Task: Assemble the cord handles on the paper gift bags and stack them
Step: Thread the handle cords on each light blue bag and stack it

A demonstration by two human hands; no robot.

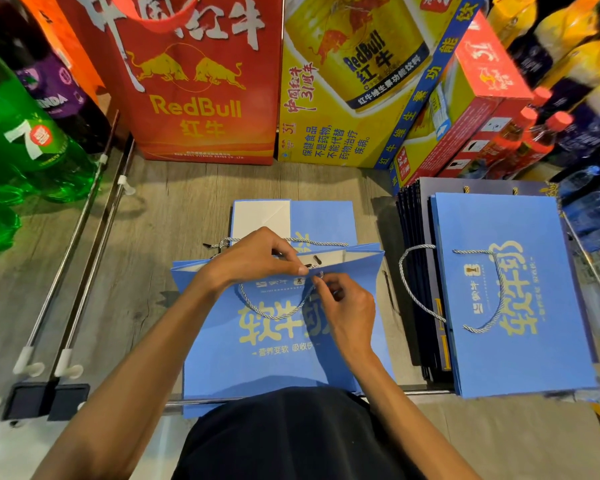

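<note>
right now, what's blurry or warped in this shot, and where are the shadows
Head view: left hand, right hand, cord and bag are sharp in the middle. Head view: bottles at top right smear into blur. Head view: rails at left slant outward, likely wide-lens stretch. Head view: soft shadows lie on the bag's near end.

Pinching the rim of the blue gift bag (274, 355) with the left hand (253, 261), holding the cord (267, 311) end with the right hand (347, 306); beside, at right, stack of bags (510, 292).
</note>
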